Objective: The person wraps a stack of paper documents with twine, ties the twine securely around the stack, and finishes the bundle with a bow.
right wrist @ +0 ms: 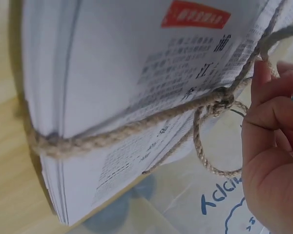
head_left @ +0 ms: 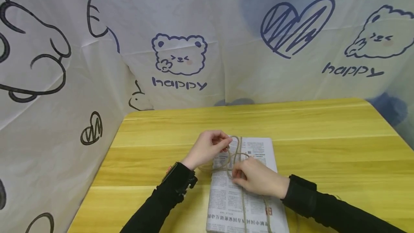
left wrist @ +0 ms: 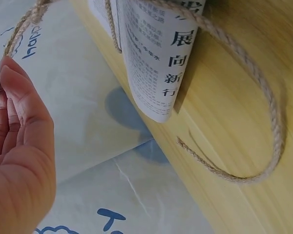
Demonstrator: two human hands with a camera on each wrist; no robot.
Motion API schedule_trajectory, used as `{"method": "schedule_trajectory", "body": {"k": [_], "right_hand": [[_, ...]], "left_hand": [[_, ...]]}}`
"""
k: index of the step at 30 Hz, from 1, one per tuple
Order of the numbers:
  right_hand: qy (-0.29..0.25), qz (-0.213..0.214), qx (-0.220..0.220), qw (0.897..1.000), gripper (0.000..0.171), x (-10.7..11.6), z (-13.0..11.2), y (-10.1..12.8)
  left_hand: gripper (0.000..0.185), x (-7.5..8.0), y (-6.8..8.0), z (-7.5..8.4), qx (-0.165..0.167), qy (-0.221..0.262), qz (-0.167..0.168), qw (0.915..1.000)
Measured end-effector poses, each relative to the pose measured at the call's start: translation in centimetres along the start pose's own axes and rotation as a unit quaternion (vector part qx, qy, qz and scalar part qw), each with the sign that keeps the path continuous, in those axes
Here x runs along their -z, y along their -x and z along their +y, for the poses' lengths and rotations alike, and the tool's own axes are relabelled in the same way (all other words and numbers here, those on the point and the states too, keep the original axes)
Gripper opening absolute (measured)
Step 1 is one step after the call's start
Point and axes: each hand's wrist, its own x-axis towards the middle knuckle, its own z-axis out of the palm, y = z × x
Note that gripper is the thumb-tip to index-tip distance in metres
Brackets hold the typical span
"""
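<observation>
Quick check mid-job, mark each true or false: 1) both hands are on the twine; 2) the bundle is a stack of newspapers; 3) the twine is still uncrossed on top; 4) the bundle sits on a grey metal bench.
1) True: the left hand and right hand each pinch the twine.
2) True: the newspaper bundle shows printed pages.
3) False: the strands already cross in a knot with loops.
4) False: it lies on a yellow wooden table.
</observation>
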Motion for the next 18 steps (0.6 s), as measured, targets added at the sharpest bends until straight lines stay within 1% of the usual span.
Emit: {"method": "schedule_trajectory", "body": {"k": [6,9,12,15,18], "right_hand": [[0.009,0.001,0.007,1.000,0.005,-0.4,0.1,-0.1],[0.013,-0.006,0.007,1.000,0.005,-0.5,0.2,0.0],[0.010,-0.011,0.017,1.000,0.007,-0.4,0.1,0.2],[0.003,-0.019,0.038,0.999,0.007,0.0,-0.1,0.5],[-0.009,-0.041,0.072,0.997,0.006,0.6,-0.4,1.1]], "left_hand": [[0.016,0.0,0.1,-0.2,0.001,0.014,-0.001,0.9999],[0.016,0.0,0.0,-0.2,-0.001,0.016,-0.004,0.9999],[0.017,0.2,-0.1,-0.4,-0.006,0.016,-0.001,0.9999],[0.017,0.5,-0.2,-0.7,-0.007,0.016,0.007,0.9998],[0.018,0.9,-0.3,-1.1,-0.001,0.021,0.015,0.9997]]}}
